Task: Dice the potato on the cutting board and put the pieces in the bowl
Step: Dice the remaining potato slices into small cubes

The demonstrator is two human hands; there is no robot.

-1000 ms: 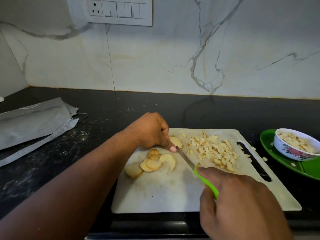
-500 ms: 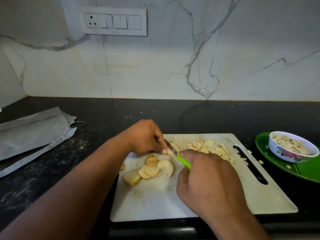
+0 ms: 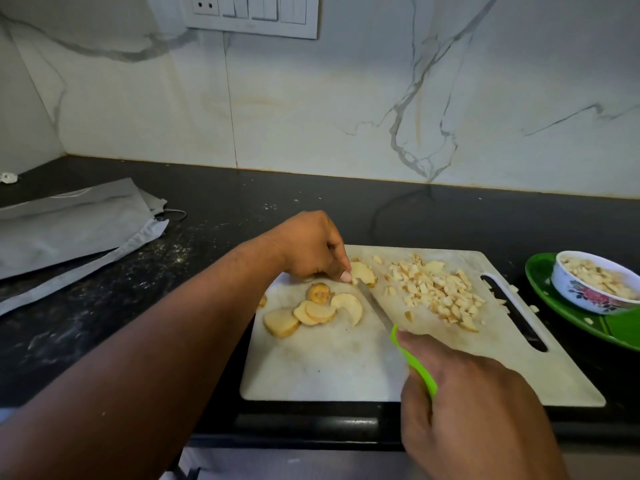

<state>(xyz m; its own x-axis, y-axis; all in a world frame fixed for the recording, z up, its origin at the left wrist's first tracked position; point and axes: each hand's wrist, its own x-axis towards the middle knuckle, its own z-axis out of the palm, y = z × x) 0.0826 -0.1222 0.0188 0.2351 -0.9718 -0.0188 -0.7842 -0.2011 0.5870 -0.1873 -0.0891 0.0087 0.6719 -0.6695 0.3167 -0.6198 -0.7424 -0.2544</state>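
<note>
The right hand (image 3: pixel 474 407) has drawn the knife (image 3: pixel 375 308) back nearward, gripping its green handle. The left hand's (image 3: pixel 311 247) curled fingertips pin a potato slice (image 3: pixel 363 273) just right of them.

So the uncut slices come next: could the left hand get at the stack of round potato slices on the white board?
Probably yes: the left hand sits just behind the potato slices, with nothing between; the green-handled knife lies to their right.
</note>
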